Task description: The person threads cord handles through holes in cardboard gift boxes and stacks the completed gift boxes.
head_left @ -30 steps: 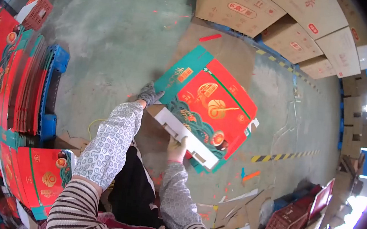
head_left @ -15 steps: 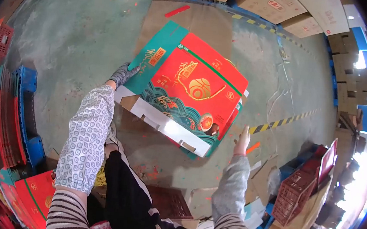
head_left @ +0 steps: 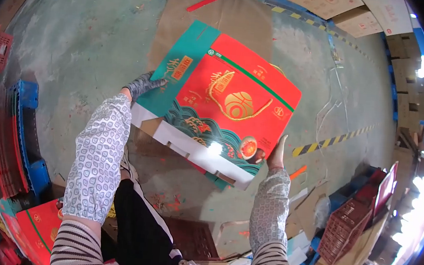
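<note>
A red and green gift box [head_left: 257, 83], partly flattened with its flaps unfolded, is held up at a tilt over the floor. It bears gold print and a gold cord handle [head_left: 231, 118]; white inner flaps [head_left: 197, 151] stick out along its near edge. My left hand [head_left: 146, 84], in a dark grey glove, grips the green side panel [head_left: 174, 72] at the left. At the lower right edge, my right hand [head_left: 276, 156] lies against the box's side, its fingers partly hidden behind it.
Stacked flat red box blanks [head_left: 2, 138] stand at the left beside a blue pallet [head_left: 36, 151]. Brown crates [head_left: 343, 232] are at the lower right. Cartons [head_left: 321, 7] line the back. A red strip [head_left: 202, 4] lies on brown cardboard [head_left: 181, 22] on the floor.
My right hand has come up from beside the box to touch its right edge. The box has shifted slightly right, with my left hand still gripping its green panel.
</note>
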Motion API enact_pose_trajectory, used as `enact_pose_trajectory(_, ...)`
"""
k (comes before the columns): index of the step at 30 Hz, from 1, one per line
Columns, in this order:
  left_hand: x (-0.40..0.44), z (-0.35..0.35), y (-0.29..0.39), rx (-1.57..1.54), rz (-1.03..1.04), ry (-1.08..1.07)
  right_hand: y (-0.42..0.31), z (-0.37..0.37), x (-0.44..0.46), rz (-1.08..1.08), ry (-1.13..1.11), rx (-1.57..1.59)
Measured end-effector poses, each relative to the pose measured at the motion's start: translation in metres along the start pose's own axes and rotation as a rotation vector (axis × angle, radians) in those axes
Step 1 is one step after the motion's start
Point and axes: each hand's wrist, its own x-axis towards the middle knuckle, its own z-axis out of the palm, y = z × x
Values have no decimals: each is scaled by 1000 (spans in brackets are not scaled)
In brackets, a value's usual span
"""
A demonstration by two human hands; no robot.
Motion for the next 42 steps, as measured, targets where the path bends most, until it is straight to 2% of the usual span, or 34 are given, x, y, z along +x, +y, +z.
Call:
enact_pose_trajectory(2, 11, -4, -23, 37, 73, 6, 4, 35, -9, -127, 114, 35)
enact_pose_trajectory(3, 13, -8, -26, 36, 65, 3, 0, 50, -20, -101, 138, 68)
enact_pose_trajectory(6, 14, -12, -17, -57, 19, -103, 14, 28, -4, -175, 142, 52)
enact_pose_trajectory(9, 6, -5, -8, -9, 30, 28, 15, 42, -23, -108, 192, 166)
enact_pose_trajectory(10, 2, 1, -8, 38, -36, 171, 22, 33, -20, -137, 125, 210)
enact_pose_trajectory(11, 11, -2, -26, 37, -47, 184, 28, 27, -16, -123, 116, 207)
enact_pose_trajectory(13, 33, -11, -65, 143, -260, 215, 38, 18, -11, -229, 81, 84)
enact_pose_trajectory(14, 17, -9, -42, 80, -213, 117, 33, 20, -17, -145, 17, 114)
enact_pose_trajectory(17, 8, -31, -41, -168, -262, -80, 44, 28, -41, -97, 83, 28)
enact_pose_trajectory(20, -21, -20, 2, -261, -238, -96, 81, -6, -25, 1, 6, 184)
enact_pose_trajectory(21, -13, -24, -18, -259, -246, -95, 82, -9, -24, 26, 26, 200)
enact_pose_trajectory(23, 4, -22, -37, 234, -95, 111, 87, -14, -23, 8, -9, 222)
enact_pose_trajectory(24, 4, -18, -40, 278, -68, 195, 91, -15, -23, 30, 44, 219)
enact_pose_trajectory(26, 2, -14, -44, 268, -62, 229, 91, -7, -34, 30, 242, 92)
enact_pose_trajectory(27, 3, -15, -42, 265, -56, 271, 97, -11, -33, 78, 170, 248)
enact_pose_trajectory(29, 5, -19, -37, 246, -67, 247, 110, -14, -38, 90, 52, 325)
enact_pose_trajectory(31, 10, -21, -28, 228, -78, 220, 123, -12, -47, 87, 142, 328)
enact_pose_trajectory(33, 12, -21, -17, 168, -56, 208, 128, 1, -50, 60, 111, 410)
enact_pose_trajectory(34, 13, -22, -12, 169, -51, 201, 132, -1, -50, 56, 126, 389)
enact_pose_trajectory(36, 9, -22, 0, 637, -11, 392, 134, -11, -50, -32, 243, 248)
enact_pose_trajectory(37, -5, -11, 2, 963, 32, 665, 117, -14, -52, -41, 341, -21)
enact_pose_trajectory(38, -31, -7, 18, 929, 177, 720, 84, -6, -61, -48, 436, -294)
enact_pose_trajectory(39, -61, -4, 37, 894, 320, 773, 39, 18, -76, -86, 570, -386)
enact_pose_trajectory(40, -94, 3, 44, 839, 336, 759, 6, 27, -79, -119, 706, -475)
enact_pose_trajectory(41, -127, 9, 45, 788, 352, 742, -6, -23, -49, -427, 727, -732)
enact_pose_trajectory(42, -155, 22, 18, 665, 207, 534, -46, -3, -39, -646, 622, -790)
